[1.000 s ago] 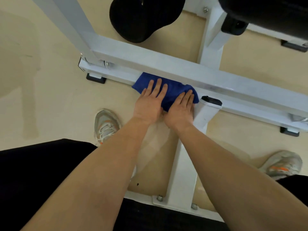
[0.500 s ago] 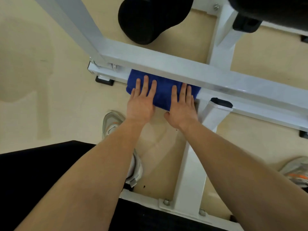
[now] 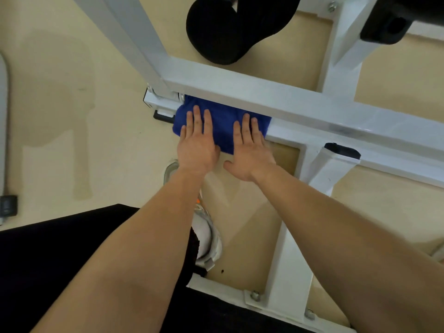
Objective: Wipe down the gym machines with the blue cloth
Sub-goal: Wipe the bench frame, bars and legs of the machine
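On low frame bar (image 3: 283,133): both hands' straight fingers press blue cloth (image 3: 223,127) flat.

blue cloth (image 3: 222,123), white frame (image 3: 300,102), black pad (image 3: 223,32)

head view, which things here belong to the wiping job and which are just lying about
Job: blue cloth; left hand and right hand pressing flat on it; white base rail under it.
Just about: black foam roller; grey shoe; black box on floor.
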The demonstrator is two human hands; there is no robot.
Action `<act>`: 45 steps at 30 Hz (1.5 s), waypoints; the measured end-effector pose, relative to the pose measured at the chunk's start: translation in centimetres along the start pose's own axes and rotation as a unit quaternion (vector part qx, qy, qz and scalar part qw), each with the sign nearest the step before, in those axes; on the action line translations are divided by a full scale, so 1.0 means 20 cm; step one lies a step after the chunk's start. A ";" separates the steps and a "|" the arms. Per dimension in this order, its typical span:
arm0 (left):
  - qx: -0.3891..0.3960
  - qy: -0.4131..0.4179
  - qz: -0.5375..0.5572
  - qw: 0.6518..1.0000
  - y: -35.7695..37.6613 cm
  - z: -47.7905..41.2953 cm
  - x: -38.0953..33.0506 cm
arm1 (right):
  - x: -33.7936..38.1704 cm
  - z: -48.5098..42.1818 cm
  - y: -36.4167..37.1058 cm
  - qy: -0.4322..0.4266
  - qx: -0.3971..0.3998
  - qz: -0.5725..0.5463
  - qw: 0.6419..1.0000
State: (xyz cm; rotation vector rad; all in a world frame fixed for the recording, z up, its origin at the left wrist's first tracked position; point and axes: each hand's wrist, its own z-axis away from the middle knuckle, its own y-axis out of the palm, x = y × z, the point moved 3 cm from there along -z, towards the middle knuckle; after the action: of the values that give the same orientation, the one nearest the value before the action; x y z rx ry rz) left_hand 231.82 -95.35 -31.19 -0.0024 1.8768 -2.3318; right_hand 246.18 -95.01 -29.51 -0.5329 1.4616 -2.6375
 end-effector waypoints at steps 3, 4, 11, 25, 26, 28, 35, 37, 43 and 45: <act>0.012 -0.015 0.037 0.999 -0.02 -0.02 -0.01 | 0.02 0.00 0.00 -0.009 -0.006 0.016 1.000; 0.014 -0.008 0.042 0.999 -0.01 -0.01 -0.02 | 0.00 0.02 0.00 0.003 -0.014 0.020 1.000; 0.041 0.162 0.000 0.986 0.03 0.05 -0.42 | -0.28 0.27 0.03 0.207 -0.004 0.055 0.977; 0.017 0.134 -0.006 0.991 0.02 0.03 -0.21 | -0.22 0.18 0.06 0.073 -0.031 0.068 0.995; 0.022 0.135 -0.011 0.991 0.02 0.03 -0.23 | -0.21 0.17 0.06 0.069 -0.031 0.063 0.995; 0.034 0.145 -0.016 0.989 0.03 0.03 -0.29 | -0.21 0.16 0.07 0.100 -0.044 0.047 0.993; 0.059 0.210 -0.012 0.976 0.03 0.02 -0.47 | -0.26 0.27 0.13 0.273 -0.083 -0.057 0.957; 0.067 0.228 -0.006 0.971 0.02 0.00 -0.46 | -0.25 0.28 0.13 0.279 -0.094 -0.061 0.954; 0.057 0.231 0.005 0.971 0.01 -0.06 -0.43 | -0.34 0.20 0.08 0.247 -0.099 -0.040 0.963; 0.052 0.235 0.002 0.971 0.00 -0.08 -0.45 | -0.37 0.19 0.08 0.225 -0.103 -0.029 0.968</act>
State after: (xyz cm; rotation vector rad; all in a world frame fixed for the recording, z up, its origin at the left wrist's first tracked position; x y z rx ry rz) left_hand 240.61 -92.67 -30.76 0.6172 1.9254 -2.5942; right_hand 254.21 -97.21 -30.91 0.0253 1.8788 -2.7937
